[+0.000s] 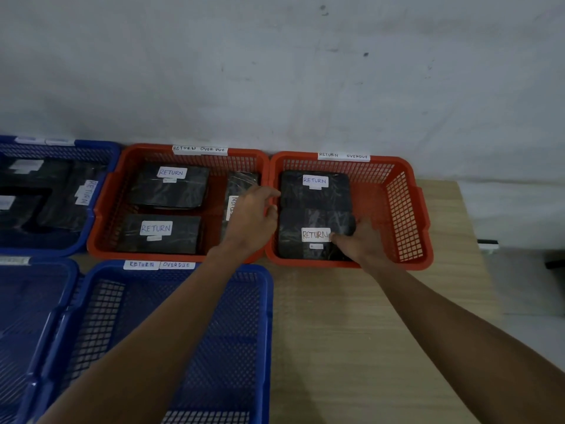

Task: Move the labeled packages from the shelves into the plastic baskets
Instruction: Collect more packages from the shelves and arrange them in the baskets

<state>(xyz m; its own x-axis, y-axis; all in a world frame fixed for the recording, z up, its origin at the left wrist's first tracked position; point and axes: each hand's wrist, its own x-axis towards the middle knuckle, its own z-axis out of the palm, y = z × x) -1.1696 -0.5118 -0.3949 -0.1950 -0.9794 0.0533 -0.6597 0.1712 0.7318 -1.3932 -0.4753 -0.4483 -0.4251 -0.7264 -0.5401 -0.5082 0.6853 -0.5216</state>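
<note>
In the head view, the right hand (356,240) pressed curled fingers on a RETURN package (308,237) inside the right red basket (406,215), at 3 o'clock. The left hand (252,218) hung loosely open. Five packages sat in red baskets; the near blue basket (171,332) awaited filling.

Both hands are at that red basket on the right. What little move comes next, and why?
Probably let go: the right hand rests on the near package, which already lies flat in the right red basket beside another. The left hand is at the rim.
</note>
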